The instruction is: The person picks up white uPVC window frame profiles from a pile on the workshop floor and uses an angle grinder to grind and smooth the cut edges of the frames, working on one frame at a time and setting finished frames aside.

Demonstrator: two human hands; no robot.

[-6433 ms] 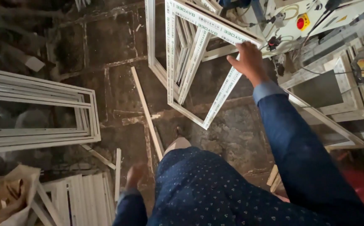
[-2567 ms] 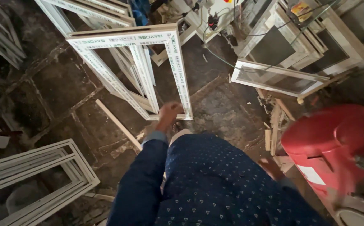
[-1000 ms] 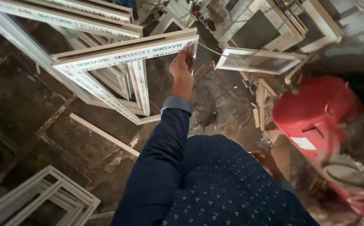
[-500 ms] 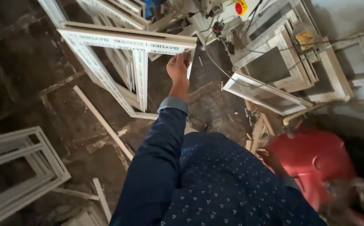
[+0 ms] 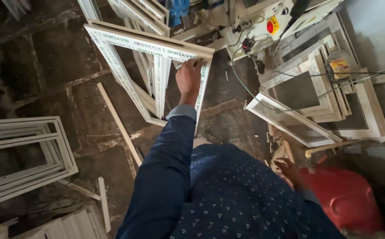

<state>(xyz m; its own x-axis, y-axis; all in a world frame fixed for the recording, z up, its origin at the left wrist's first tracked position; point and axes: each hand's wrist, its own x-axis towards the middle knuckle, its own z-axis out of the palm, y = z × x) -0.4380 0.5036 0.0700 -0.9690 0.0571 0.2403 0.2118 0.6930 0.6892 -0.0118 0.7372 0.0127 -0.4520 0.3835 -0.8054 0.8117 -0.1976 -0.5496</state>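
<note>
Item: our left hand [image 5: 189, 76] gripped the white plastic window frame [image 5: 150, 46] at one corner, right hand [image 5: 289, 170] hanging empty; single-handed, it risked tipping onto stacked frames [image 5: 24, 155].

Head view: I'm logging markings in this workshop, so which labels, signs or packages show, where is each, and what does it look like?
Protective film: on the white window frame's top bar, gripped by the left hand; white strip, green and red print.
Round button plate: on the pale machine at top, red on yellow.
Small container: on stacked frames at right, yellow label.
Right hand: empty, beside a red drum, which shows no label.
</note>
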